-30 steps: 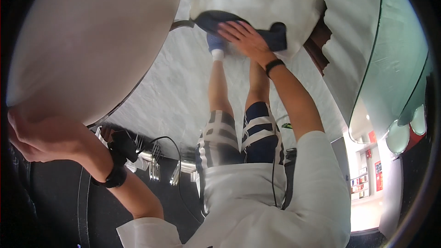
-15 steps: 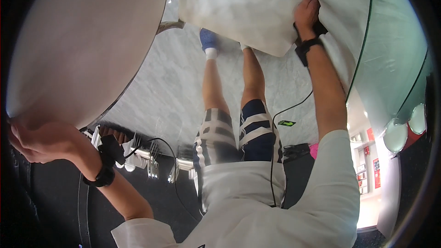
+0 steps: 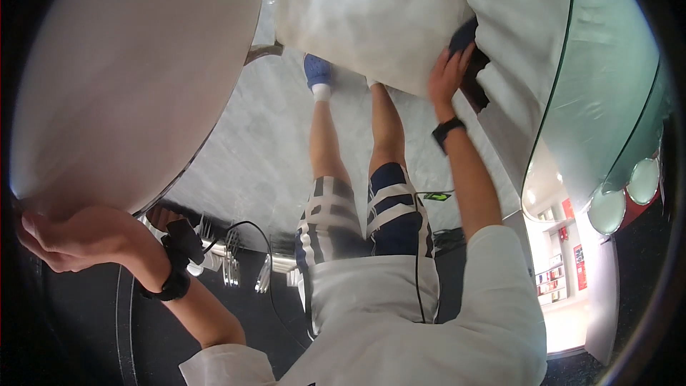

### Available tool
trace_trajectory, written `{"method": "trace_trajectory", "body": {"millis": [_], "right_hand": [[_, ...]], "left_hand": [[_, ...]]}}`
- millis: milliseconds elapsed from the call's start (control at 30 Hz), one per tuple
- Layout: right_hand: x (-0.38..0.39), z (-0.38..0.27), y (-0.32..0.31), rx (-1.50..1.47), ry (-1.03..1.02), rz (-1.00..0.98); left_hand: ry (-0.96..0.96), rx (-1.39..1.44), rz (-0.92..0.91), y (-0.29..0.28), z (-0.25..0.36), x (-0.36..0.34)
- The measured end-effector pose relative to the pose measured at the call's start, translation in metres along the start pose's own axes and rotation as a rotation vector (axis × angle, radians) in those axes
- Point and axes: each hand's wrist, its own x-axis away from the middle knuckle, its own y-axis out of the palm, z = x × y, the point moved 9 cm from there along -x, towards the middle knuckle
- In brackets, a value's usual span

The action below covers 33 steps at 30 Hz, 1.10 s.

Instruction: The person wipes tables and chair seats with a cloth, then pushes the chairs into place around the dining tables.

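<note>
"Dark blue cloth [image 3: 463,34]: where is it?"

"At the right-hand edge of the pale seat [image 3: 364,18], just beside the white draped fabric [image 3: 522,32]. The right hand [image 3: 449,75] touches it, fingers stretched out against its near end."

"Is it gripped?"

"I cannot tell; the far side of those fingers is hidden."

"And the left hand [image 3: 86,239]?"

"Well apart from the cloth, at the lower edge of the large pale rounded panel [image 3: 143,64]. Its fingers are bent, but whether they clasp that edge I cannot tell."

"Anything on the wrists?"

"Yes, a black band on each, and a small black box [image 3: 186,239] by the left one."

"What lies around?"

"Grey marbled floor [image 3: 239,143] below, a blue shoe [image 3: 317,70] near the seat's front edge, and a glass surface [image 3: 607,93] at right, beyond the draped fabric."
</note>
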Motion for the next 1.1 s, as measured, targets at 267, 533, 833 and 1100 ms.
{"method": "trace_trajectory", "body": {"millis": [267,533,833,1100], "right_hand": [[0.084,-0.061,0.044,0.170,-0.030,-0.195],[-0.082,-0.096,0.022,0.174,0.055,0.061],[-0.209,-0.149,0.087,0.341,-0.398,0.105],[-0.063,-0.299,0.157,0.210,-0.675,-0.192]], "left_hand": [[0.168,-0.088,-0.011,0.002,0.007,0.007],[0.324,-0.197,-0.027,-0.007,0.027,0.007],[0.644,-0.408,-0.070,0.008,0.047,0.018],[0.092,0.096,-0.051,0.016,0.045,0.013]]}}
